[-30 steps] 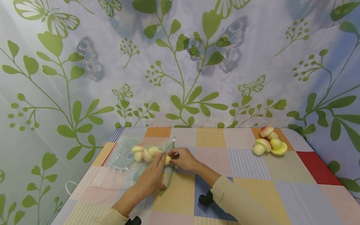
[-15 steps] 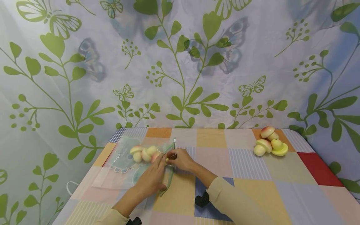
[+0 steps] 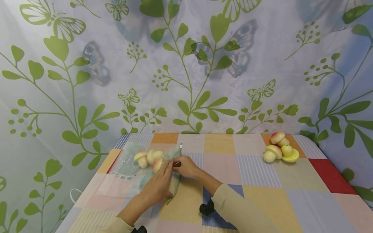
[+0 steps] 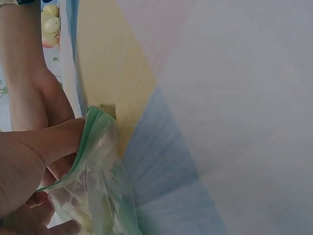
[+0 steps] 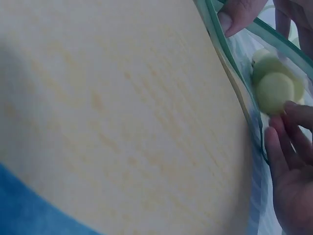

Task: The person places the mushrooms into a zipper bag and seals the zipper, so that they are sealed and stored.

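A clear zip bag (image 3: 132,168) with a green-edged mouth lies on the left of the table, several toy mushrooms (image 3: 142,158) inside it. My left hand (image 3: 158,183) grips the bag at its mouth; in the right wrist view the thumb (image 5: 237,17) lies over the green edge. My right hand (image 3: 186,166) reaches into the opening, and its fingertips (image 5: 291,107) pinch the rounded pale end of a toy mushroom (image 5: 276,90). In the head view the left hand partly hides this mushroom. The green zip edge (image 4: 93,129) also shows beside the left thumb.
Several more toy mushrooms (image 3: 287,152), yellow and pink-tinged, sit together at the table's back right. A patchwork cloth (image 3: 221,166) covers the table. Behind stands a leaf-and-butterfly curtain (image 3: 186,81). A white cord loop (image 3: 75,194) hangs by the left edge.
The right hand has moved slightly left into the bag's mouth, and the mushroom at its fingertips has slid further left inside. The left hand stays at the bag's mouth.
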`<action>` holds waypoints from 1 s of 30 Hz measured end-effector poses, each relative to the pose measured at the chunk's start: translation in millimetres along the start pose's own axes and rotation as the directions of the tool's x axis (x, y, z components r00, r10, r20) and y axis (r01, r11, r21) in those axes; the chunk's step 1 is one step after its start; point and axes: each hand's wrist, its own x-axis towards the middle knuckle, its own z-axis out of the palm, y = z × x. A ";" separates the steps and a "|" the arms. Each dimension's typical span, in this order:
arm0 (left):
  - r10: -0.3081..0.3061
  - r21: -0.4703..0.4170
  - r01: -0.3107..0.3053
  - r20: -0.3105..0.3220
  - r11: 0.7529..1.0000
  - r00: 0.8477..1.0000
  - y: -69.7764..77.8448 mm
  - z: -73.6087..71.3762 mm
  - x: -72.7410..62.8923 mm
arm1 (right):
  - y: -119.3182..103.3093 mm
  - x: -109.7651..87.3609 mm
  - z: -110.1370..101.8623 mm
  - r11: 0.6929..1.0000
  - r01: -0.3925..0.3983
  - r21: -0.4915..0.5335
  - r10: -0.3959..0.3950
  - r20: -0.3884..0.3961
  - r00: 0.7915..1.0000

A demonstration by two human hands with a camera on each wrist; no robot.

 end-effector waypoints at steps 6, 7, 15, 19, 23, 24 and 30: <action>0.009 0.003 -0.009 0.007 1.000 1.000 1.4 -1.3 -0.6 | -0.4 -4.9 -1.7 0.996 -0.043 0.081 0.038 0.072 0.997; 0.007 0.001 -0.007 0.009 1.000 1.000 1.5 -1.5 -0.7 | -0.2 -5.6 -3.1 0.995 -0.038 0.091 0.031 0.072 0.997; 0.009 -0.006 -0.009 0.005 1.000 1.000 0.3 -3.4 -1.2 | 4.5 -9.8 -18.1 0.993 -0.005 0.114 -0.004 0.080 0.997; 0.015 0.008 -0.015 0.000 1.000 1.000 -1.8 -1.7 -0.5 | 6.7 -12.7 -24.1 0.991 -0.011 0.132 0.000 0.084 0.996; 0.011 0.006 -0.011 0.000 1.000 1.000 -2.3 -1.3 0.3 | 8.3 -16.7 -30.7 0.991 -0.023 0.131 0.012 0.086 0.996; 0.010 0.006 -0.010 0.001 1.000 1.000 -2.2 -1.3 0.6 | 8.3 -17.9 -32.7 0.992 -0.021 0.128 0.010 0.086 0.996; 0.012 0.003 -0.012 0.005 1.000 1.000 -1.1 -2.0 0.4 | 6.6 -24.8 -45.3 0.993 -0.009 0.119 -0.002 0.087 0.996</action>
